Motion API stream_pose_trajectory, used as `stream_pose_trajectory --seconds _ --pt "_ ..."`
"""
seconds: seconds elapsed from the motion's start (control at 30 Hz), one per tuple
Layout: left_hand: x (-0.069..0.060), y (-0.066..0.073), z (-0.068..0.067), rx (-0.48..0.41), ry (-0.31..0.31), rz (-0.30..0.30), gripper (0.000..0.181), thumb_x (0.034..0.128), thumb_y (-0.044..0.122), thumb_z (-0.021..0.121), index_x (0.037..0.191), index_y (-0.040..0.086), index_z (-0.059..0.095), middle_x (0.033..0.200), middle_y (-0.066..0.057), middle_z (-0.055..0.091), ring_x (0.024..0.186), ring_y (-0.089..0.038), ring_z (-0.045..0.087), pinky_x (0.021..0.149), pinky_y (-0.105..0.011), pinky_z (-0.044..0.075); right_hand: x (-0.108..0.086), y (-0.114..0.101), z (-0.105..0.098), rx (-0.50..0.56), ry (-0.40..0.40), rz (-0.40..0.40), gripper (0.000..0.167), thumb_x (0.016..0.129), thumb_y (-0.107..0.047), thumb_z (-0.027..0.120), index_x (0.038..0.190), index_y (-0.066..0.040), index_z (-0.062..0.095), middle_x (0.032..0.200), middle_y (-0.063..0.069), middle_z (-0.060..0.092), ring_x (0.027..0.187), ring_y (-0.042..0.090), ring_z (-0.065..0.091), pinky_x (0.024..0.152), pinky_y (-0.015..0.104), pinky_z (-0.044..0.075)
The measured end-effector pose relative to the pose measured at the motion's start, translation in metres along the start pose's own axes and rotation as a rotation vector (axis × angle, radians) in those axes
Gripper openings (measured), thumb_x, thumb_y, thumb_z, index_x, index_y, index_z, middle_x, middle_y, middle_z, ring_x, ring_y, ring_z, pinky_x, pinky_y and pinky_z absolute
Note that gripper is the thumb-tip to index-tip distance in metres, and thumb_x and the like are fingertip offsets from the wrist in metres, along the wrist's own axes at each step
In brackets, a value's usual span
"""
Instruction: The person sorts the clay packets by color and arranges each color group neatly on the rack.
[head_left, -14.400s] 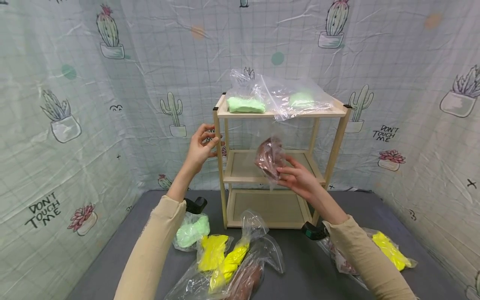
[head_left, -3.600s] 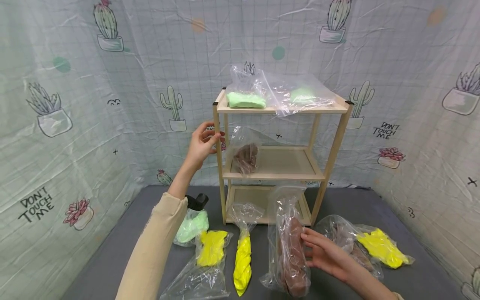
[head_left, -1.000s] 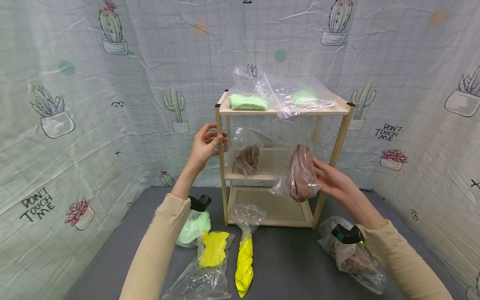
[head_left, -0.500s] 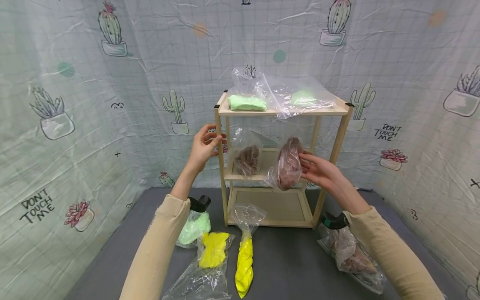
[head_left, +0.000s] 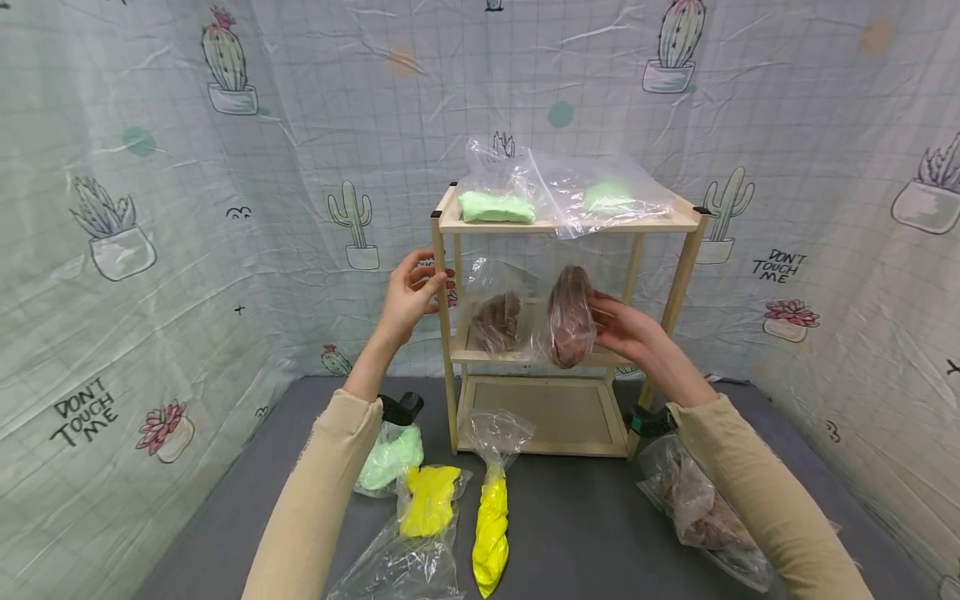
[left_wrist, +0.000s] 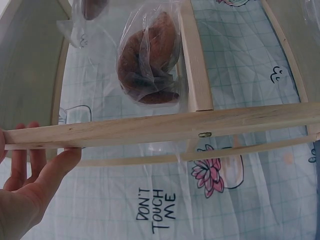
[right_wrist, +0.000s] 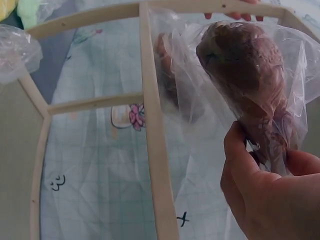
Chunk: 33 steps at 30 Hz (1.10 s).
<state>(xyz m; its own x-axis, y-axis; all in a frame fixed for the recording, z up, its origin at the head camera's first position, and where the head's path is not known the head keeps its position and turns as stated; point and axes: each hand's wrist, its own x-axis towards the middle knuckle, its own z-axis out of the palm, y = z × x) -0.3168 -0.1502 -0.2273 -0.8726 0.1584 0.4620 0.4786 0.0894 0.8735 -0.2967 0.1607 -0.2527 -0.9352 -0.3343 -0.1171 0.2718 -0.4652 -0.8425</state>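
My left hand (head_left: pixel 408 296) grips the left front post (head_left: pixel 443 333) of a small wooden shelf rack, thumb and fingers on either side of it in the left wrist view. With my right hand (head_left: pixel 632 331) I hold a clear plastic bag of brown clay-like stuff (head_left: pixel 570 321), raised in front of the middle shelf (head_left: pixel 540 358). The right wrist view shows thumb and fingers pinching the lower, narrow part of this brown lump (right_wrist: pixel 250 70). Another bagged brown lump (left_wrist: pixel 150 60) sits on the middle shelf's left side, close to the left post.
Two bagged pale green lumps (head_left: pixel 497 207) lie on the top shelf. On the grey table are a green bag (head_left: pixel 390 457), a yellow bag (head_left: pixel 429 500), a twisted yellow bag (head_left: pixel 491 533) and, at right, a brown bag (head_left: pixel 701 508). A printed curtain (head_left: pixel 300 100) surrounds the table.
My right hand has lifted the brown bag from the table and moved it leftward to the middle shelf. The brown bag held earliest now rests on that shelf's left. My left hand stays put.
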Motion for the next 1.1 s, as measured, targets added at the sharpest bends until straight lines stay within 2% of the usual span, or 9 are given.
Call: stream_pose_trajectory --seconds 0.2,0.37,0.5,0.57,0.63,0.77,0.9,1.0,1.1 --pt "0.001 -0.001 0.000 -0.005 0.000 -0.002 0.034 0.0900 0.015 0.052 0.122 0.006 0.045 0.102 -0.015 0.059 0.081 -0.010 0.061 0.057 -0.031 0.050 0.010 -0.001 -0.005 -0.050 0.018 0.005 0.062 0.095 -0.015 0.036 0.144 -0.016 -0.001 0.145 0.008 0.011 0.112 0.017 0.035 0.073 0.022 0.047" --pt "0.001 -0.001 0.000 -0.006 -0.003 0.001 0.034 0.0901 0.014 0.052 0.122 0.006 0.045 0.099 -0.009 0.059 0.079 -0.005 0.060 0.058 -0.032 0.051 0.017 0.000 -0.010 -0.064 0.039 0.017 0.060 0.095 -0.017 0.036 0.144 -0.016 0.001 0.151 0.005 -0.004 0.133 0.020 0.015 0.072 0.022 0.046" --pt "0.001 -0.001 0.000 -0.001 -0.008 0.006 0.034 0.0901 0.014 0.052 0.123 0.006 0.044 0.100 -0.010 0.058 0.079 -0.005 0.059 0.058 -0.032 0.051 0.022 -0.001 -0.016 -0.105 0.048 0.021 0.032 0.095 -0.017 0.037 0.127 -0.017 0.037 0.138 0.012 0.024 0.119 0.021 0.033 0.071 0.021 0.046" --pt "0.001 -0.001 0.000 -0.001 -0.006 0.003 0.034 0.0901 0.014 0.052 0.122 0.007 0.045 0.101 -0.012 0.058 0.079 -0.005 0.060 0.058 -0.032 0.051 0.025 -0.001 -0.020 -0.134 0.045 0.018 0.017 0.095 -0.017 0.037 0.105 -0.015 0.051 0.118 0.006 0.041 0.102 0.014 0.044 0.071 0.021 0.046" --pt "0.001 0.000 0.000 -0.003 -0.004 0.001 0.033 0.0900 0.014 0.052 0.122 0.006 0.045 0.102 -0.015 0.058 0.079 -0.006 0.060 0.058 -0.033 0.051 0.029 -0.001 -0.025 -0.168 0.032 0.018 0.018 0.095 -0.016 0.038 0.091 -0.016 0.055 0.099 -0.001 0.048 0.088 0.009 0.049 0.070 0.021 0.046" --pt "0.001 -0.001 0.000 -0.012 -0.003 -0.004 0.033 0.0900 0.014 0.052 0.121 0.006 0.045 0.103 -0.017 0.058 0.080 -0.007 0.060 0.060 -0.038 0.050 0.034 -0.001 -0.031 -0.235 0.019 0.025 0.023 0.095 -0.015 0.037 0.114 -0.015 0.049 0.090 -0.004 0.051 0.081 0.006 0.051 0.070 0.021 0.046" --pt "0.001 -0.001 0.000 -0.014 -0.002 -0.002 0.032 0.0899 0.014 0.052 0.120 0.006 0.046 0.099 -0.011 0.059 0.080 -0.008 0.060 0.062 -0.040 0.050 0.035 -0.001 -0.031 -0.252 0.048 0.029 0.052 0.095 -0.013 0.036 0.142 -0.010 0.015 0.092 -0.004 0.048 0.081 0.006 0.051 0.069 0.020 0.046" --pt "0.001 -0.001 0.001 -0.011 0.000 0.000 0.031 0.0897 0.014 0.053 0.120 0.007 0.047 0.095 -0.004 0.059 0.081 -0.009 0.060 0.061 -0.038 0.051 0.035 0.000 -0.030 -0.232 0.076 0.030 0.040 0.095 -0.011 0.034 0.135 -0.011 0.029 0.087 -0.004 0.052 0.077 0.006 0.053 0.067 0.020 0.046" --pt "0.001 -0.001 0.001 -0.006 0.001 0.002 0.031 0.0896 0.014 0.053 0.119 0.007 0.047 0.092 -0.002 0.058 0.082 -0.011 0.060 0.060 -0.036 0.051 0.034 0.000 -0.028 -0.222 0.094 0.040 0.018 0.095 -0.009 0.034 0.104 -0.011 0.049 0.078 -0.004 0.058 0.073 0.007 0.057 0.066 0.020 0.047"
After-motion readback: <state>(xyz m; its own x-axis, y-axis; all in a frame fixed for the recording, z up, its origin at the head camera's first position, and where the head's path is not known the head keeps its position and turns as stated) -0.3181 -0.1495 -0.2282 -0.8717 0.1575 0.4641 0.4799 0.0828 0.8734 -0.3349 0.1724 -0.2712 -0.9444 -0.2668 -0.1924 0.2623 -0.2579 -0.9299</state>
